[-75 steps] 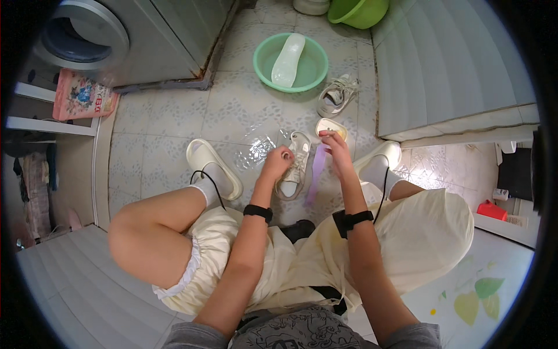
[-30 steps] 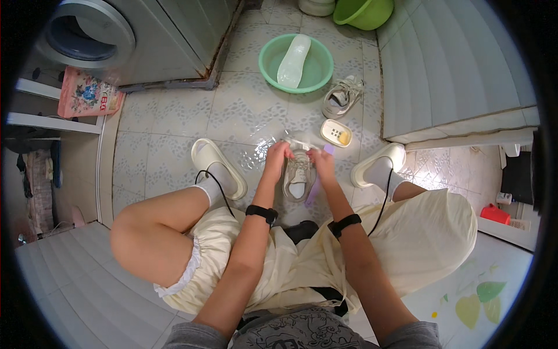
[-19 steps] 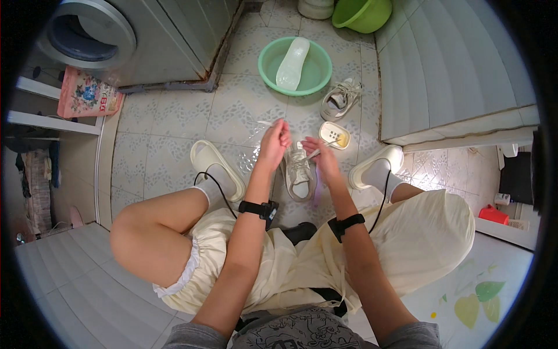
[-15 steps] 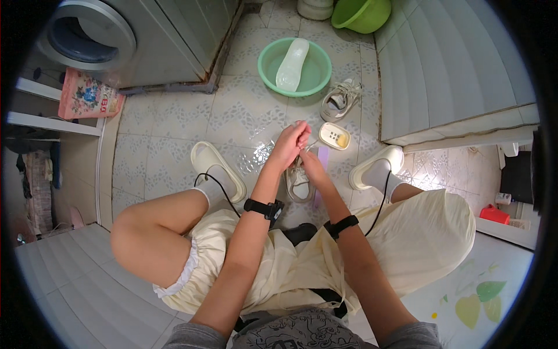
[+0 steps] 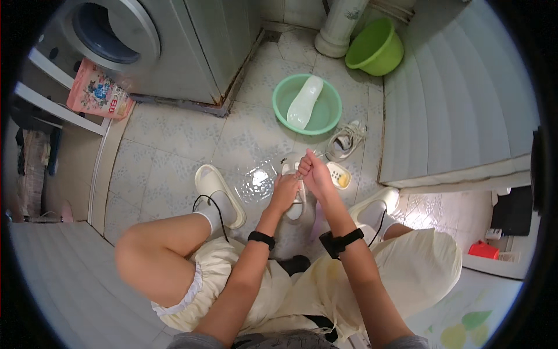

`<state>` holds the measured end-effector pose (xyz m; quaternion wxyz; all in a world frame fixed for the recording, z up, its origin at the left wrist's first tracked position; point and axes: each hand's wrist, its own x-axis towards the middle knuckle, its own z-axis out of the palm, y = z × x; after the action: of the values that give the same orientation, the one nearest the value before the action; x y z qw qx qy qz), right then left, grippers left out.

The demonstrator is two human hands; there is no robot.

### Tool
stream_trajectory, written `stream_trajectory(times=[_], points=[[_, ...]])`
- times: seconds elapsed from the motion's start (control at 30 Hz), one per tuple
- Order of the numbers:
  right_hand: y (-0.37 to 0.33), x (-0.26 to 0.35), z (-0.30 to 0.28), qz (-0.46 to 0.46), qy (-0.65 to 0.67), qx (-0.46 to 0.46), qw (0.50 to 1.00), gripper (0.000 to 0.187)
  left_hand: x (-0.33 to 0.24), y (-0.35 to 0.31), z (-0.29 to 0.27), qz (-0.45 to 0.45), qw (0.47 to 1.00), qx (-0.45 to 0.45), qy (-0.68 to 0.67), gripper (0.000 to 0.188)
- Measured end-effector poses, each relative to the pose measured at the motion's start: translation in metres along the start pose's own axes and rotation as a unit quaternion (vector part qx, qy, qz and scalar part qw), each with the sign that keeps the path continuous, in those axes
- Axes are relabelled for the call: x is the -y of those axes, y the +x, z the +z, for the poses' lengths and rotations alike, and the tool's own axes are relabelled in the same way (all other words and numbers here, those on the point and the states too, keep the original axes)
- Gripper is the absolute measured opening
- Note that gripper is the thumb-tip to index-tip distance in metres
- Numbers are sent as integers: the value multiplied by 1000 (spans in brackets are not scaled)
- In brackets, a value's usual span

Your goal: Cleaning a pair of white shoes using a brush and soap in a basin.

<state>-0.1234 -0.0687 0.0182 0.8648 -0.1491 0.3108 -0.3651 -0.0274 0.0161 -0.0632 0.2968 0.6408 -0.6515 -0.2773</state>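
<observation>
We hold a small white shoe (image 5: 295, 200) low over the wet tiled floor (image 5: 174, 134), between our two slippered feet. Our left hand (image 5: 285, 192) wraps the shoe's side, its fingers clamped on it. Our right hand (image 5: 314, 171) sits just above the shoe's toe end, fingers pinched together on what looks like a lace or the shoe's upper edge; which one is too small to tell. Both wrists carry dark bands.

Just beside the right hand, on the floor, lies a white soap dish (image 5: 338, 174) with a yellow bar in it. A second small shoe (image 5: 346, 139) lies a little beyond it, toward the white cabinet wall (image 5: 453, 104). Further along the floor stands a teal basin (image 5: 307, 104) holding a pale insole or shoe sole in water. A bright green basin (image 5: 375, 46) stands near the far corner. A washing machine (image 5: 145, 46) fills the far left side, with a pink packet (image 5: 96, 93) leaning by it.
</observation>
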Motion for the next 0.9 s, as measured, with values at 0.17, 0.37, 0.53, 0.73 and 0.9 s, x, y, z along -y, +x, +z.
stream_trajectory(times=[0.17, 0.37, 0.53, 0.73, 0.9], points=[[50, 58, -17, -28, -142, -37, 989, 23, 27, 21, -10, -218, 912, -173, -302, 15], [128, 122, -52, -19, -311, -158, 937, 18, 27, 65, -35, -280, 603, -313, -678, 19], [215, 139, -95, 19, -376, -154, 914, 20, 51, 92, -27, -247, 490, -291, -783, 15], [297, 126, -153, -1, -630, -214, 747, 14, 60, 116, -20, -213, 390, -212, -870, 22], [290, 95, -151, 212, -476, -207, 828, 22, 79, 121, -4, -215, 328, -196, -899, 25]])
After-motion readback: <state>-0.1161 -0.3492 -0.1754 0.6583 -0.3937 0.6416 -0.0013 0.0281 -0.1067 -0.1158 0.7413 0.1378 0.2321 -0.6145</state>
